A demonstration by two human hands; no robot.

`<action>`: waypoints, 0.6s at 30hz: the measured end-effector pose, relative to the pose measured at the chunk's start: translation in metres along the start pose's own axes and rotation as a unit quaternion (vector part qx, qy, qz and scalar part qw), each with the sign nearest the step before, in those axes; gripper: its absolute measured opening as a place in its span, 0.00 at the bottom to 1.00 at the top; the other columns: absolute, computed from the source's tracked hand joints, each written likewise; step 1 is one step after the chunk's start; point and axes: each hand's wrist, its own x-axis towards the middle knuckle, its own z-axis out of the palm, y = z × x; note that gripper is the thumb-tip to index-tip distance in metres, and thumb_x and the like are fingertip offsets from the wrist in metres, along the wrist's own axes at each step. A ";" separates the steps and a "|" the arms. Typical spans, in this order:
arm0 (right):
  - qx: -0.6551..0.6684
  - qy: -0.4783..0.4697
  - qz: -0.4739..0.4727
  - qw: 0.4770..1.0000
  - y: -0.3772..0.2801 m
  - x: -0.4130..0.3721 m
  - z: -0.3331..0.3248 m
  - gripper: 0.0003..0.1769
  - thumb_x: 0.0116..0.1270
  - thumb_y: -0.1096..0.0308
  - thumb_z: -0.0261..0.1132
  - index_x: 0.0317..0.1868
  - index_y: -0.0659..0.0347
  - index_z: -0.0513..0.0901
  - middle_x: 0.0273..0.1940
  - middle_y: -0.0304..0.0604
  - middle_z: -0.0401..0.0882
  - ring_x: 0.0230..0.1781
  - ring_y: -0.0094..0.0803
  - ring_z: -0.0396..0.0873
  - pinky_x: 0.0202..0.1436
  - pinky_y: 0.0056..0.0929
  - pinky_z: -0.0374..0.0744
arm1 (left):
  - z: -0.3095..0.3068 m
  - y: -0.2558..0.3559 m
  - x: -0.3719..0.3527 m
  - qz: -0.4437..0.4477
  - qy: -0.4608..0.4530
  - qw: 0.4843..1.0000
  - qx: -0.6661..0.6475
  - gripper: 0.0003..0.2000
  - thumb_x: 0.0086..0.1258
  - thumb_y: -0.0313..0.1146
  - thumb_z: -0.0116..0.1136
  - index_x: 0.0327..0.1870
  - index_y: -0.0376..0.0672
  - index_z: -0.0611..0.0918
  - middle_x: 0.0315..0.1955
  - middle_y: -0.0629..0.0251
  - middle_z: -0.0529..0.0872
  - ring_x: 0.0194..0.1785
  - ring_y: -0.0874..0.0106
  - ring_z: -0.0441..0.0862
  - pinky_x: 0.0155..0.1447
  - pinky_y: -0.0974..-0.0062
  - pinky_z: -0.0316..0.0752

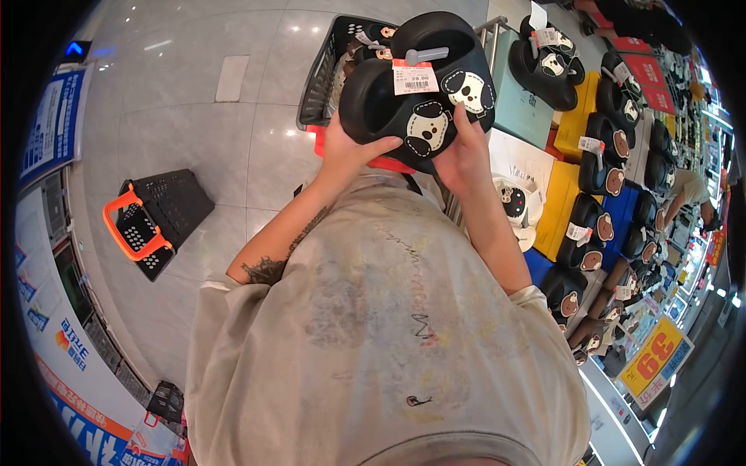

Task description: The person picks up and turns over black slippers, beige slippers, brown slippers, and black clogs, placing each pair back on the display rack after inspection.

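Note:
A pair of black slippers [373,97] with white dog faces on the straps is held up at the top centre. A price tag [415,78] and a grey plastic fastener hang on the pair. My left hand [347,147] grips the lower left side, its thumb on the front of one slipper. Around the lower right side closes my right hand [464,151], with a finger by the other dog face. Behind the slippers, a dark basket [317,74] holds more footwear with cartoon faces.
Shelves on the right carry black and brown slippers [588,229] on yellow and blue boxes. A black basket with an orange handle [175,217] stands on the floor at left. A yellow price sign [657,361] is at lower right. Another person [688,190] bends at far right.

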 end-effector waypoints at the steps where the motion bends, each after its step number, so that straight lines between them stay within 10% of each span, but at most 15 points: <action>1: -0.001 -0.002 0.001 1.000 0.000 -0.002 0.001 0.17 0.73 0.67 0.51 0.58 0.63 0.67 0.53 0.44 0.75 0.52 0.32 0.76 0.55 0.34 0.77 | 0.001 0.001 0.000 0.003 -0.002 1.000 -0.003 0.34 0.47 0.28 0.75 0.57 0.35 0.69 0.52 0.60 0.77 0.55 0.72 0.75 0.59 0.73 0.71; 18: -0.116 0.105 -0.146 0.977 0.017 -0.019 -0.019 0.15 0.73 0.64 0.51 0.54 0.64 0.71 0.49 0.42 0.78 0.47 0.29 0.78 0.50 0.29 0.79 | 0.002 -0.006 -0.006 -0.125 -0.033 0.992 -0.008 0.28 0.54 0.28 0.70 0.56 0.33 0.71 0.48 0.60 0.80 0.51 0.73 0.78 0.55 0.74 0.73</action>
